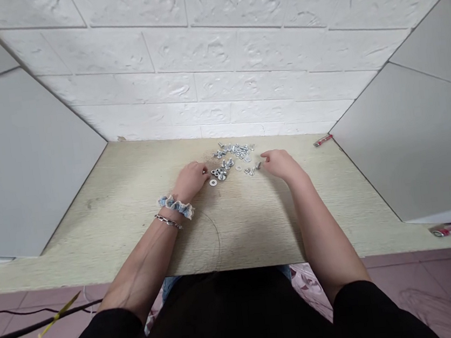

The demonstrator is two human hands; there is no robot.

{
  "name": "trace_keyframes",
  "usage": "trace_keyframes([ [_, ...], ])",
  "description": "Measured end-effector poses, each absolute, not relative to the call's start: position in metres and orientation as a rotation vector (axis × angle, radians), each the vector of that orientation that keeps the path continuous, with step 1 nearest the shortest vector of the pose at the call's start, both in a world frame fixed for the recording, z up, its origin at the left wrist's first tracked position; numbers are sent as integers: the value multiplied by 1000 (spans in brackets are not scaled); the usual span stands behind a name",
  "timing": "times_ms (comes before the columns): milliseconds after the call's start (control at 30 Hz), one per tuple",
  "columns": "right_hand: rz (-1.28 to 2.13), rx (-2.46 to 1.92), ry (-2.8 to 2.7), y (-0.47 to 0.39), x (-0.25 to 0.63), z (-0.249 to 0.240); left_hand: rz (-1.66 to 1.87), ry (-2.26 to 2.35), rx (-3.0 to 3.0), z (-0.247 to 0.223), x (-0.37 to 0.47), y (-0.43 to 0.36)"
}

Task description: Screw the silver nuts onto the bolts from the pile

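My left hand (191, 180) is at the left side of a pile of small metal hardware, its fingers closed in a pinch. A small glint of metal shows at the fingertips, too small to name. Right by it are several nuts (215, 173), a flat washer (213, 183) and some upright bolts (228, 162). My right hand (282, 163) is on the pile's other side, index finger stretched out and apart from the curled ones. A short bolt (258, 165) stands just off its fingertips, with a few loose screws (252, 171) close by.
More bolts and washers (236, 149) lie in a heap toward the white brick-patterned wall (212, 56). Grey panels (32, 158) flank the wooden tabletop (252, 231). Red-and-silver batteries (323, 140) lie along the right panel. A black cable (35, 323) hangs at lower left.
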State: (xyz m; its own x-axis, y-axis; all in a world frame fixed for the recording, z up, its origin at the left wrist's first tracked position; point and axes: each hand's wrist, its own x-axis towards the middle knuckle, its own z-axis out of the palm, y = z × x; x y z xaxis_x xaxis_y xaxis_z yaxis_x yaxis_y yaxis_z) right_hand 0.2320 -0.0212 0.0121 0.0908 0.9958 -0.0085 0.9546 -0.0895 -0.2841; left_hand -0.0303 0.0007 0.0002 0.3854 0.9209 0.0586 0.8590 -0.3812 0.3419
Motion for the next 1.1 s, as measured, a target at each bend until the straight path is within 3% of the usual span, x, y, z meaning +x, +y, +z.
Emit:
trace_keyframes([
  [667,310,-2111,-1953,-12,224,-5,350,1659,2287,4,-36,2],
  [1100,240,-1777,-1721,-11,214,0,380,1648,2246,2,-34,4],
])
